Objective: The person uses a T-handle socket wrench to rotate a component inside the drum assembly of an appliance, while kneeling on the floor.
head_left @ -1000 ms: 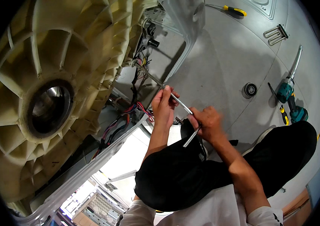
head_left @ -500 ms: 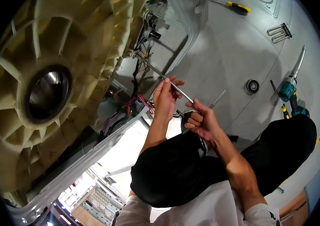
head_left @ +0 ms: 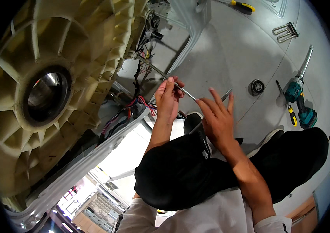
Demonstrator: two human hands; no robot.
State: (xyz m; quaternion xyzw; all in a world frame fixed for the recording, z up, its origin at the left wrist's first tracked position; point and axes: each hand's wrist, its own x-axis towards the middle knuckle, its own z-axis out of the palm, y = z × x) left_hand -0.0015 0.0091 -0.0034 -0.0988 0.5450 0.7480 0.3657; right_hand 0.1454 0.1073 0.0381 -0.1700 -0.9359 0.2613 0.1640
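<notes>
A long metal T-handle wrench (head_left: pixel 156 70) slants between my hands and the rim of a big ribbed cream plastic tub (head_left: pixel 7 112). Its far end meets a fastening point on the tub's edge. My left hand (head_left: pixel 168 95) is closed round the shaft, thumb on top. Over the handle end, my right hand (head_left: pixel 219 120) has its fingers spread, with a fingertip close to the shaft. The crossbar (head_left: pixel 227 93) shows on either side of that hand, whose palm hides the joint. A dark round opening (head_left: pixel 47 95) sits in the tub's middle.
Coloured wires (head_left: pixel 143 101) hang beside the tub, inside a white metal cabinet edge (head_left: pixel 91 163). On the grey floor lie a bearing (head_left: pixel 256 87), a teal cordless power tool (head_left: pixel 295 91), a yellow-black screwdriver (head_left: pixel 292 116), another yellow-black handle (head_left: pixel 243 7) and a looped heating element (head_left: pixel 285 32).
My right hand has uncurled from the wrench handle and spread its fingers. The crossbar has turned slightly. My left hand keeps its hold on the shaft, and the whole view has shifted a little.
</notes>
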